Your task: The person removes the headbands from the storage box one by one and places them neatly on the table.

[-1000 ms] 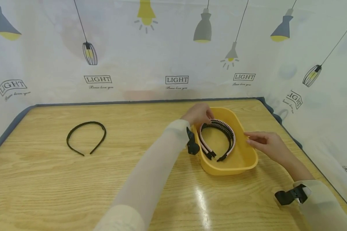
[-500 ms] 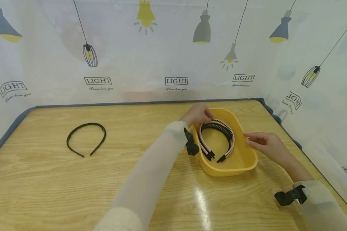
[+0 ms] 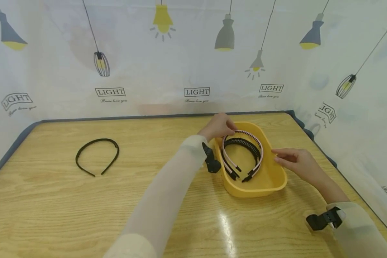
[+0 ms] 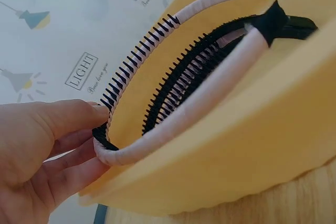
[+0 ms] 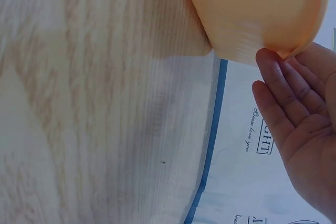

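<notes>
My left hand (image 3: pixel 218 126) pinches a pink headband (image 3: pixel 261 144) with black teeth at its top, at the far left of the yellow basket (image 3: pixel 256 193). In the left wrist view the left hand (image 4: pixel 47 150) has thumb and fingers on the bend of that pink headband (image 4: pixel 199 103), which is raised above other black and pink headbands (image 4: pixel 173 87) in the basket. At the basket's right rim, my right hand (image 3: pixel 298 163) holds the edge between thumb and fingers; the right wrist view shows the right hand's (image 5: pixel 307 114) fingers against the basket's outer wall (image 5: pixel 252 19).
A thin black headband (image 3: pixel 79 147) lies by itself on the left part of the wooden table (image 3: pixel 84 215). Behind the table hangs a white cloth (image 3: pixel 142 53) printed with lamps, and it also runs along both sides.
The pink headband in my left hand has risen slightly and separated from the others in the basket. My left hand has shifted a little left and up; the right hand stays at the rim.
</notes>
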The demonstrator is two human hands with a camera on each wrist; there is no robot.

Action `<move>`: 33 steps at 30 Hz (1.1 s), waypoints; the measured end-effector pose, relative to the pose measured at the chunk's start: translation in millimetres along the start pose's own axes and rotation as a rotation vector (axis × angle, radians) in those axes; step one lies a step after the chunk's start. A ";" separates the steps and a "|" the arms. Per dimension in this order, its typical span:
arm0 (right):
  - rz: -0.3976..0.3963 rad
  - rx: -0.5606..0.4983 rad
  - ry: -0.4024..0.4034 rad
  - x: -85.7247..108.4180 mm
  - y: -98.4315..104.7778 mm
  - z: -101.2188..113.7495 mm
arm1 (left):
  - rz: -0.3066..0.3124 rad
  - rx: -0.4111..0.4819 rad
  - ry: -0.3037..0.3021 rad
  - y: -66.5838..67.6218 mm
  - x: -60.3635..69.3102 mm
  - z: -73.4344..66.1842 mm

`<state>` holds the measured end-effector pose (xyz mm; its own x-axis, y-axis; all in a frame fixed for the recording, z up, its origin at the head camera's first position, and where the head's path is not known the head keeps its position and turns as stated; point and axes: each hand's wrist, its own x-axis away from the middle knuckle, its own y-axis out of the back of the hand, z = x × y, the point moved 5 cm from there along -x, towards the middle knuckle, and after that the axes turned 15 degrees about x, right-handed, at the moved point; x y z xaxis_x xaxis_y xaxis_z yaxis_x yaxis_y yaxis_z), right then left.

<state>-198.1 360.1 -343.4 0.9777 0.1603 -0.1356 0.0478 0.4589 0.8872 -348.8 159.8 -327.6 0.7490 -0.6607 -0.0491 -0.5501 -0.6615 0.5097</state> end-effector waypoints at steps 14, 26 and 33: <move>0.003 0.005 -0.002 0.1 -1.1 -1.9 | -0.001 0.037 -0.021 15.4 8.7 -14.6; 0.022 -0.026 -0.002 -1.9 -2.9 -0.6 | 0.034 0.051 -0.011 32.3 24.4 -25.4; 0.003 -0.032 0.006 -0.7 -2.9 -0.9 | 0.007 0.049 -0.030 44.6 33.3 -26.0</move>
<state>-199.0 359.4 -346.2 0.9766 0.1672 -0.1353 0.0379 0.4857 0.8733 -338.8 117.5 -284.2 0.7338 -0.6755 -0.0717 -0.5736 -0.6727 0.4673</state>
